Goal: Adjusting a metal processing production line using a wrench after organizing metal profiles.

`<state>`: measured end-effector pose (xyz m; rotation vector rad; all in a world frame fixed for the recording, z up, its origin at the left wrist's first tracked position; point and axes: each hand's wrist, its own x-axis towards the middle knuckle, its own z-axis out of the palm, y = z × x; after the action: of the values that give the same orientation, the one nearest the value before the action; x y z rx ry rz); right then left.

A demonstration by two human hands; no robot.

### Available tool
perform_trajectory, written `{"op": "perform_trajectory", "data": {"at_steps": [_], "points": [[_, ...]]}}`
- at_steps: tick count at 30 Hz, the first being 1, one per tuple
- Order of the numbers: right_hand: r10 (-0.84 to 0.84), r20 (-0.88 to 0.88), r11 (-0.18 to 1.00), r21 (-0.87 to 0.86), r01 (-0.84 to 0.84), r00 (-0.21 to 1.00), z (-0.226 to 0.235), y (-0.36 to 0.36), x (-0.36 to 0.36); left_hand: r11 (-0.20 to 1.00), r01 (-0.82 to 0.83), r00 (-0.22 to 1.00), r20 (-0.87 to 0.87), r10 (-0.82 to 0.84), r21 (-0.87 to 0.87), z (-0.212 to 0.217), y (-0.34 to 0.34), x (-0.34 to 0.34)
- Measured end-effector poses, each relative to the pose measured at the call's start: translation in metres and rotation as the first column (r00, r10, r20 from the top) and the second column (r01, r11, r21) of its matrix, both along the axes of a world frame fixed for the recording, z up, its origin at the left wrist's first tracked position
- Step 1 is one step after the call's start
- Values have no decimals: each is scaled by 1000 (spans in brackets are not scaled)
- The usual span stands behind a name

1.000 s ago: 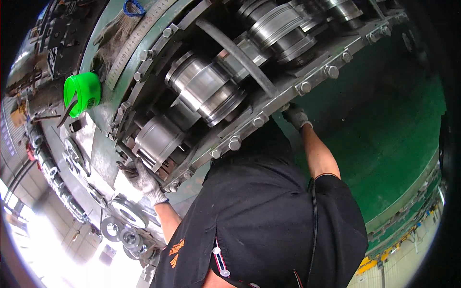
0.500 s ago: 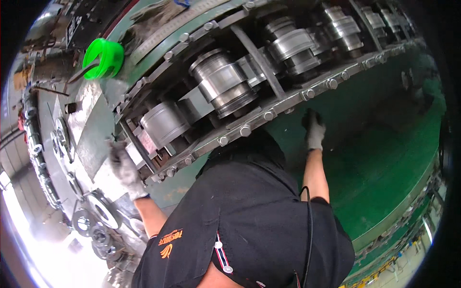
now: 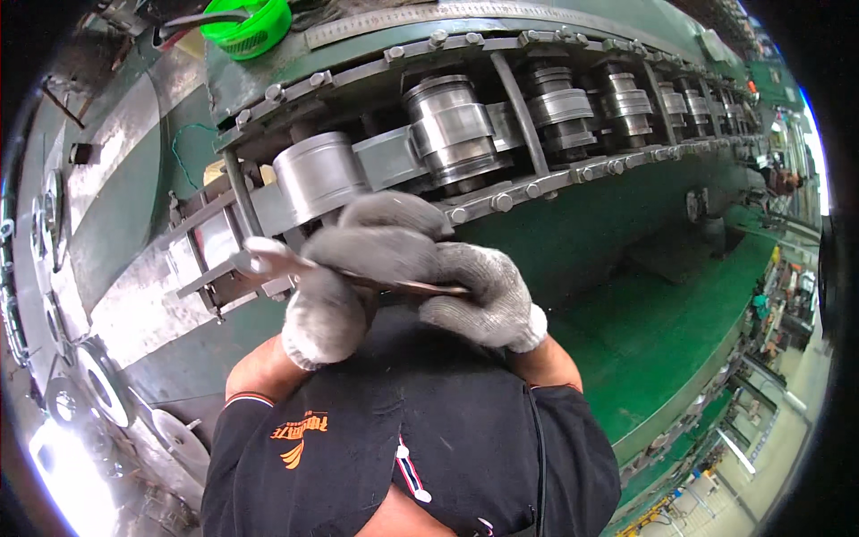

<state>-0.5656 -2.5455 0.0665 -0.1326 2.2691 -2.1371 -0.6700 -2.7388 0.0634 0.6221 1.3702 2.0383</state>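
Observation:
Both my hands wear grey knitted gloves with pale cuffs and meet in front of my chest. Between them lies a long, flat metal tool that looks like a wrench (image 3: 288,261), its pale end sticking out to the left. My left hand (image 3: 324,313) is closed round it near that end, smeared by motion. My right hand (image 3: 479,291) pinches its other end between thumb and fingers. The right fingers reach left over the tool and hide its middle. Just beyond my hands, a smooth steel roller (image 3: 320,174) sits in the near-left end of a bolted metal frame (image 3: 559,183).
More stepped steel rollers (image 3: 452,130) line the frame toward the right. Behind it lie a long steel ruler (image 3: 465,12) and a green plastic basket (image 3: 255,31). Metal rings (image 3: 103,385) lie at the left. A green surface (image 3: 608,331) stretches to the right.
My hands were far apart, the left by the frame's left end, the right over the green surface. They have come together at the wrench, which was not visible before. The view has shifted.

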Motion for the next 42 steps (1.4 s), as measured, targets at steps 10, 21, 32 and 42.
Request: {"op": "perform_trajectory", "data": {"at_steps": [10,21,32,42], "points": [[-438,-42,621,-736,269,898,-46,33,20,987,-109,983,-163,90,-114,-20,-57,0],[-338,754,833,-37,552,562,-38,63,54,545,-741,671,-478,567,-393,-98,-84,-1],[-406,779,597,-170,784,478,-46,27,19,555,-733,678,-493,546,-393,-100,-79,-4],[-481,365,684,725,81,797,-37,182,62,599,-698,711,-474,518,-392,-98,-78,-7]]}}
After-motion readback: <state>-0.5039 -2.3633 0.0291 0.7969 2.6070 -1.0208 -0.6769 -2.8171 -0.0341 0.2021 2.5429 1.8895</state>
